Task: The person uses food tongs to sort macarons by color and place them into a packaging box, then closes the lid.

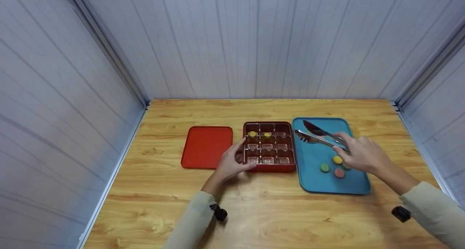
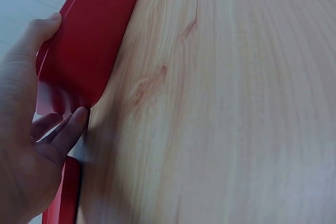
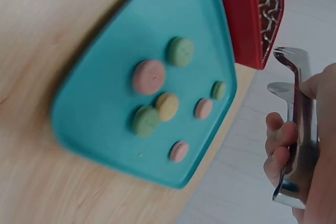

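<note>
My left hand (image 1: 229,163) holds the near left corner of a red box (image 1: 272,168), with thumb and fingers on different sides of it. A clear divided insert fills the box, and two yellow macarons (image 1: 252,134) sit in its back row, in the left and middle compartments. Metal serving tongs (image 3: 304,124) are gripped in my right hand (image 1: 365,154) above a blue tray (image 1: 312,180). The tongs' tips stand apart with nothing seen between them. Beneath lie green macarons (image 3: 181,52), pink macarons (image 3: 149,77) and a yellow macaron (image 3: 167,107).
A flat red lid (image 1: 207,147) lies on the wooden table (image 1: 269,212), left of the box. The tray stands close against the box's right side. Pale panel walls (image 1: 236,42) rise behind the table and at both sides.
</note>
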Tool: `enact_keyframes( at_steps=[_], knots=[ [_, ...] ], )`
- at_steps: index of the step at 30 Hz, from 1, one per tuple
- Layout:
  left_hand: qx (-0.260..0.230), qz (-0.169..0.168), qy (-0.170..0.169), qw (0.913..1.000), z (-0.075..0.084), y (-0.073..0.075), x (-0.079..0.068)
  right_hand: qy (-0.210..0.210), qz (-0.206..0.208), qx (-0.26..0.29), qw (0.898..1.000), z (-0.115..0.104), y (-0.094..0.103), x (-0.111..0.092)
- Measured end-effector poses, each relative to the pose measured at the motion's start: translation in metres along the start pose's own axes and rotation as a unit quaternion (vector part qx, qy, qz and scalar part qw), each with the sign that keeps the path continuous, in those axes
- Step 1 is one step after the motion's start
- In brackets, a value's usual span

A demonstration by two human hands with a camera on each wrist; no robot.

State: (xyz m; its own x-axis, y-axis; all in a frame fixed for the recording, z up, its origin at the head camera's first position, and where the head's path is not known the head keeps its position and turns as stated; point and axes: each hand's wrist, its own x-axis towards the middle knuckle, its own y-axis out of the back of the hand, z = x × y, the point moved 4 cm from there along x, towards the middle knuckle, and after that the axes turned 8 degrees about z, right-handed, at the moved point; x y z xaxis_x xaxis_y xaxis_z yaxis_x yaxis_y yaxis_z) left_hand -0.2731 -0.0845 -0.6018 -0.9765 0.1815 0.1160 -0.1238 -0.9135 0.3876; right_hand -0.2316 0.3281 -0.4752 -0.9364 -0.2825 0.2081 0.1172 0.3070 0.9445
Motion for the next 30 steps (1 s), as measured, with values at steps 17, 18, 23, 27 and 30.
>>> enact_keyframes(
  at_steps=[17,18,23,27,30],
  knots=[
    [-0.023,-0.003,0.005,0.9997,0.000,-0.001,-0.003,0.006,0.033,-0.045,0.998,0.041,0.009,-0.054],
    [-0.028,-0.003,0.005,0.9996,0.000,-0.001,-0.002,0.005,0.034,-0.047,0.998,0.043,0.009,-0.057],
    [-0.022,-0.007,0.005,0.9997,0.000,-0.002,-0.001,-0.028,-0.002,-0.038,0.999,0.053,0.003,-0.070],
    [-0.027,-0.006,0.005,0.9996,0.000,-0.002,0.000,-0.042,-0.016,-0.028,0.999,0.059,-0.003,-0.075],
    [-0.031,-0.003,0.003,0.9995,0.000,-0.002,0.000,-0.045,-0.014,-0.026,0.999,0.062,-0.007,-0.075]
  ],
)
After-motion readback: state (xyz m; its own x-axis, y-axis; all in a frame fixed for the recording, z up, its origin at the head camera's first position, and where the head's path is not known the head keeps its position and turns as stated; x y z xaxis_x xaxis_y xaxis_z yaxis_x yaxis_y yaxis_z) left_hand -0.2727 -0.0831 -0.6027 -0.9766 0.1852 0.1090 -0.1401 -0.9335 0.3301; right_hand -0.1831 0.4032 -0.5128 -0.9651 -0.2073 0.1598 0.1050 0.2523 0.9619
